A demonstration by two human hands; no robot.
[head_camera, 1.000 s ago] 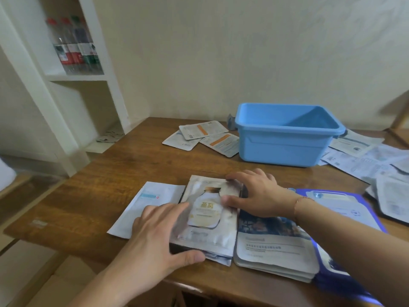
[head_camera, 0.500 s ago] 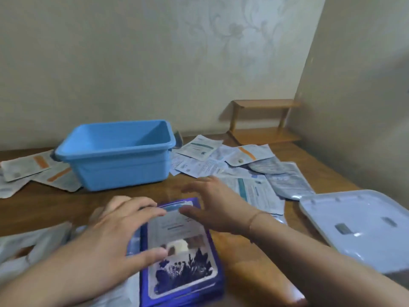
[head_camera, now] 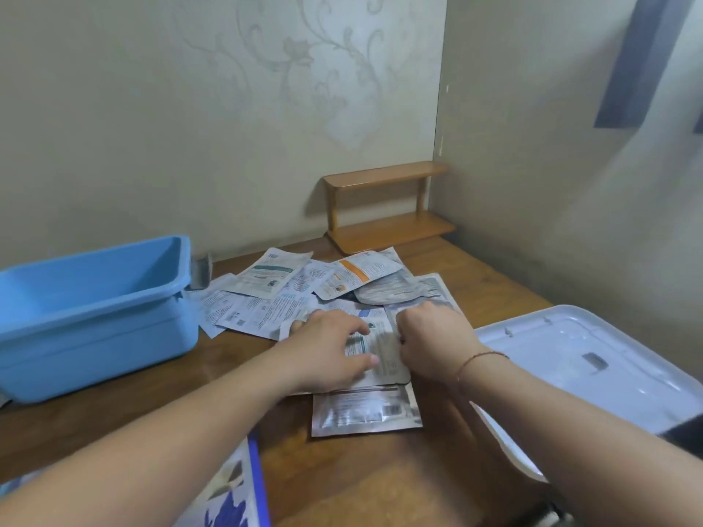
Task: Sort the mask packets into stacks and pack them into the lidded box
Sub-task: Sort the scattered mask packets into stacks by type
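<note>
With the left hand [head_camera: 331, 351] spread flat on a white mask packet [head_camera: 376, 355] and the right hand [head_camera: 433, 336] curled, seemingly pinching its far-right edge, slick packets beneath, including the silver packet [head_camera: 365, 412] nearer the wrists, may slide away from the blue box [head_camera: 91, 298] beyond the left hand.

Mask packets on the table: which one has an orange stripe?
The orange-striped packet at the far side of the loose pile, in front of the small wooden shelf. The packets around it show white, grey or teal print.
</note>
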